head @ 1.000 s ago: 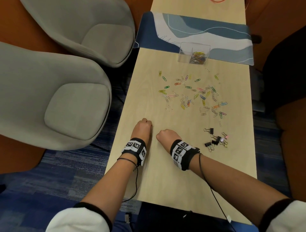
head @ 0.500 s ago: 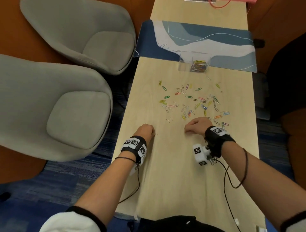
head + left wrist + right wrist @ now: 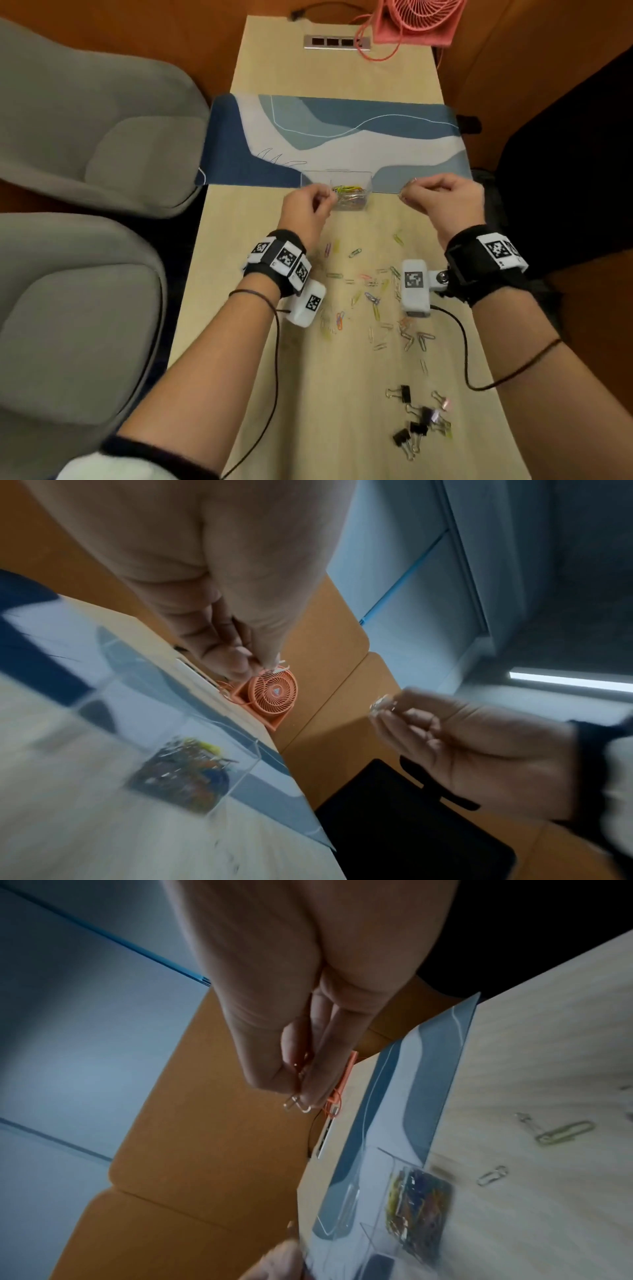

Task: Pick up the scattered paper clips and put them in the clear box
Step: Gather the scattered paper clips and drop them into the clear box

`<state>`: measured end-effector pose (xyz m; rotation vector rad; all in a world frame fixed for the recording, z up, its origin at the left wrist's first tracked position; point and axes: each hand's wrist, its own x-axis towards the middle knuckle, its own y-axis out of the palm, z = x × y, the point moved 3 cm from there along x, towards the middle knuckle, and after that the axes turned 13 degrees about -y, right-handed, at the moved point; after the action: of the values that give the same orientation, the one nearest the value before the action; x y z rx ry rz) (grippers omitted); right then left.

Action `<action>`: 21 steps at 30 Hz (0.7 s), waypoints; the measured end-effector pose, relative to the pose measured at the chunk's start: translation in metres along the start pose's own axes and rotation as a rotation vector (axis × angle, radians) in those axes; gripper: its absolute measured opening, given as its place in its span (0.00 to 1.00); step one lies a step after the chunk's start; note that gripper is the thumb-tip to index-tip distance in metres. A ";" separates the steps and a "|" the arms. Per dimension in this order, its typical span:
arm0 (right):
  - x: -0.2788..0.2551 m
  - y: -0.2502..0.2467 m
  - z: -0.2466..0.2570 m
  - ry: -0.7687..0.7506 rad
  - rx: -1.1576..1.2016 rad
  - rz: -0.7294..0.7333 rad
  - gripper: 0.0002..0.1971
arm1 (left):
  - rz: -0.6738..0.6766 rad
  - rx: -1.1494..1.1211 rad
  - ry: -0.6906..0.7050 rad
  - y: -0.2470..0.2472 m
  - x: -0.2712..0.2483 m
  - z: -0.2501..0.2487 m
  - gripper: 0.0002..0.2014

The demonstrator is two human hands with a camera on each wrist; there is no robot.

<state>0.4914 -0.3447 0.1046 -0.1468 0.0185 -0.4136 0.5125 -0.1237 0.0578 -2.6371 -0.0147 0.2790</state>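
Left hand (image 3: 306, 212) fingers pinch a clip at the clear box's (image 3: 352, 197) nine o'clock. Right hand (image 3: 442, 202) fingers pinch paper clips (image 3: 297, 1106) at three o'clock.

Right hand (image 3: 308, 1031) fingers (image 3: 329, 1074) pinching paper clips (image 3: 297, 1104), clear box (image 3: 407, 1215) of clips below

Both hands are up off the table now: left hand (image 3: 310, 212) at the clear box (image 3: 337, 192), right hand (image 3: 442, 202) beside it, pinching paper clips (image 3: 297, 1103).
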 end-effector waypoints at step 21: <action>0.071 0.093 -0.049 -0.489 -0.708 0.406 0.07 | -0.204 0.059 0.084 0.007 0.058 0.024 0.04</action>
<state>0.5907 -0.2960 0.0433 -0.9236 -0.2863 0.0595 0.5640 -0.1149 0.0228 -2.5610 -0.2423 0.0984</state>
